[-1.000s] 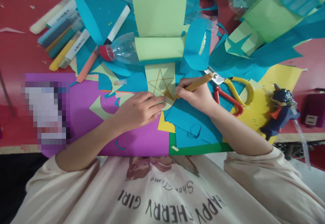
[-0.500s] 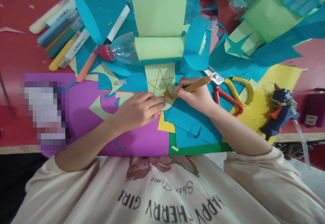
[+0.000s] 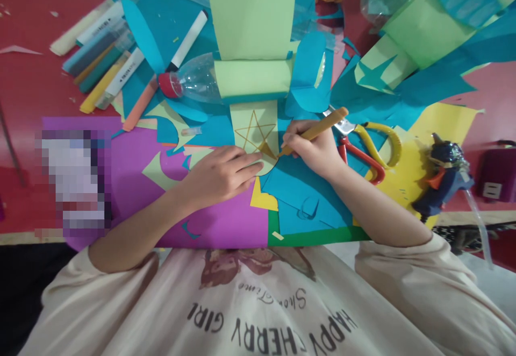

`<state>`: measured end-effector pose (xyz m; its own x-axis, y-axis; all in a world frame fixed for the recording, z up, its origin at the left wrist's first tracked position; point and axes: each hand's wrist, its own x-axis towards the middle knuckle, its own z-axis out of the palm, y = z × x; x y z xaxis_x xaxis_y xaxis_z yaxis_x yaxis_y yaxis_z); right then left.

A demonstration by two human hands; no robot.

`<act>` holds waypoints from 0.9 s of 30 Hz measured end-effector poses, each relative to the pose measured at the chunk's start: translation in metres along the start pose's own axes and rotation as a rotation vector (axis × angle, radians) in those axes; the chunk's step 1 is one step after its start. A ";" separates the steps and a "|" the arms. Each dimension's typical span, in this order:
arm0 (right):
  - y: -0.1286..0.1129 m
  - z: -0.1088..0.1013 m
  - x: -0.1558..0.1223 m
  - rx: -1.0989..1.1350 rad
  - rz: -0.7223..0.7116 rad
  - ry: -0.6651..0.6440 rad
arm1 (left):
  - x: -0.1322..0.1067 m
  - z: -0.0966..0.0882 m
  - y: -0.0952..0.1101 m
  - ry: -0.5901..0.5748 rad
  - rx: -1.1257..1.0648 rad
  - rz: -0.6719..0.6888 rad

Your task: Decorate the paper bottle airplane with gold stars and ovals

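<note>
My right hand (image 3: pixel 313 149) is closed on an orange-yellow marker (image 3: pixel 318 129), whose tip touches the lower right of a star drawn on a light green paper piece (image 3: pixel 256 130). One point of the star is partly coloured in. My left hand (image 3: pixel 220 173) lies flat with fingers stretched out, pressing the bottom edge of that green paper. The paper rests on blue, purple and yellow sheets.
Scissors with red and yellow handles (image 3: pixel 365 146) lie just right of my right hand. A dark blue glue gun (image 3: pixel 441 176) sits at the right edge. A plastic bottle with a red cap (image 3: pixel 189 82), several markers (image 3: pixel 102 57) and green paper forms (image 3: pixel 252 17) lie beyond.
My right hand has tilted the marker a little more upright and shifted slightly while colouring the star's lower right point. My left hand has stayed in place.
</note>
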<state>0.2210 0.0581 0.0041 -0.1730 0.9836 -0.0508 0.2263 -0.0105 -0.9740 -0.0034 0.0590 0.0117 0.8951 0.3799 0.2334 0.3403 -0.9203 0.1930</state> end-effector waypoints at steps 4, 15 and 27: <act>0.000 0.002 -0.001 0.061 0.032 0.105 | 0.002 -0.002 0.004 0.069 0.036 0.061; -0.006 0.002 -0.013 0.023 -0.024 0.239 | 0.002 0.002 0.015 0.096 0.042 0.147; 0.000 0.014 -0.014 0.130 -0.069 0.021 | 0.003 0.004 0.018 0.091 -0.002 0.133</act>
<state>0.2106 0.0415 0.0018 -0.1629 0.9864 0.0205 0.0881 0.0353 -0.9955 0.0062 0.0435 0.0123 0.9025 0.2620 0.3420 0.2203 -0.9628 0.1562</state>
